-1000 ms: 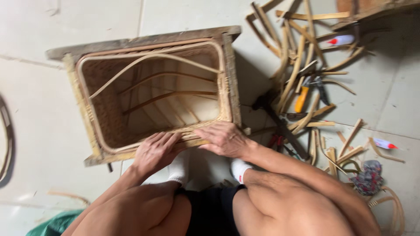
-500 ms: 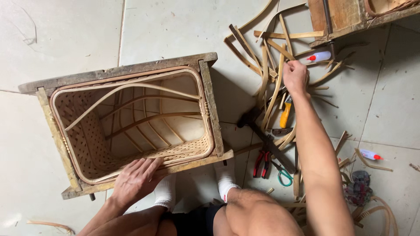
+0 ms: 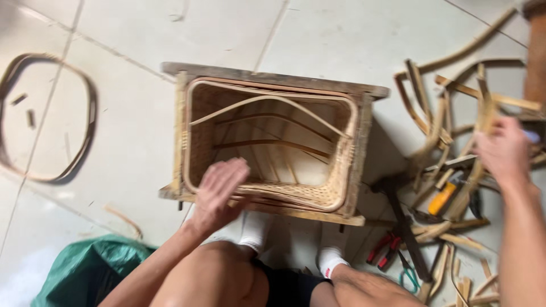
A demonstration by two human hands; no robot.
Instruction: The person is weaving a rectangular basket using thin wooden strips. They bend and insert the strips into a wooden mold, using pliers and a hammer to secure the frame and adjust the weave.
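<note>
left hand: my left hand lies palm down on the near rim of the woven basket, fingers spread flat and a bit blurred, gripping nothing.
right hand: my right hand is out to the right over the pile of bamboo strips, fingers curled down around one upright strip. Blurred, so I cannot tell how firm the pinch is.
basket: rectangular, pale cane weave, open mouth up toward me, thin bent ribs crossing inside. It sits inside a wooden frame of rough dark slats, on the tile floor between my feet and the top of view.
frame: hugs the basket on all four sides, touching its rim.
feet: white socks just below the frame's near edge, my knees at the bottom.
strips: loose curved and straight lengths, heaped right of the frame, well apart from my left hand.
tools: hammer with dark handle lying near the frame's right corner; red-handled pliers just beside it; orange-handled tool among the strips; green-handled scissors near my right knee.
left side: cane hoop flat on the floor, well apart from the frame; green bag at the bottom left by my leg.
</note>
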